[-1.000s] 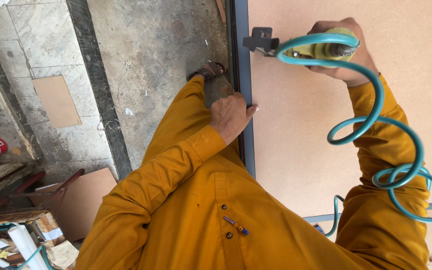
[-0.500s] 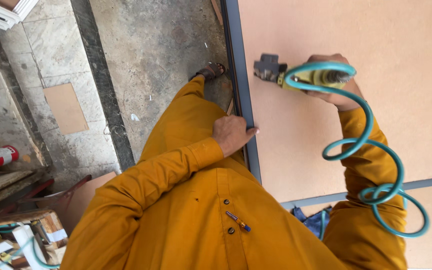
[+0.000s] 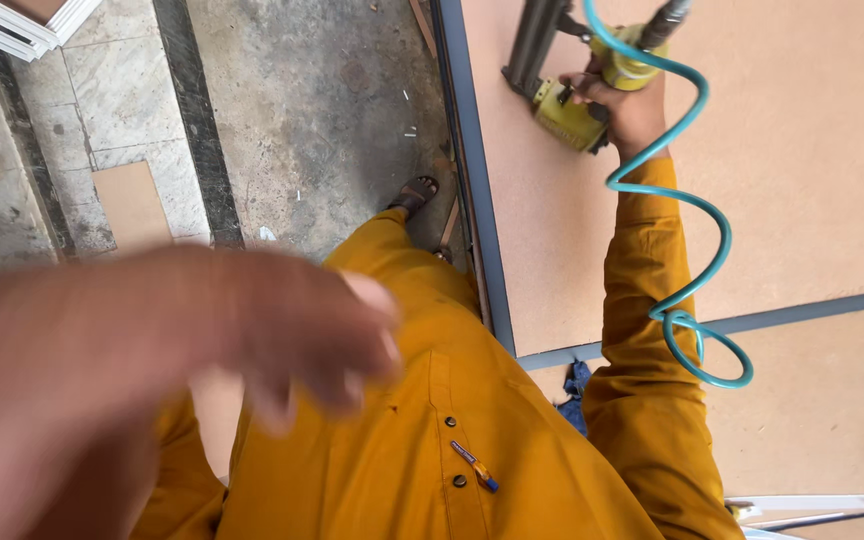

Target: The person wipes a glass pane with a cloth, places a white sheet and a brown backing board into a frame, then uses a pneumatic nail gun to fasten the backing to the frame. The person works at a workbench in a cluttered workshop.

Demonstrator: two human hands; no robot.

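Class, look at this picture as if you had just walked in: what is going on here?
A person in an orange shirt stands over a tan board with a grey frame. The right hand grips a yellow nail gun resting on the board near the frame, with a coiled teal air hose trailing down past the arm. The left hand is raised close to the camera, blurred, open and holding nothing.
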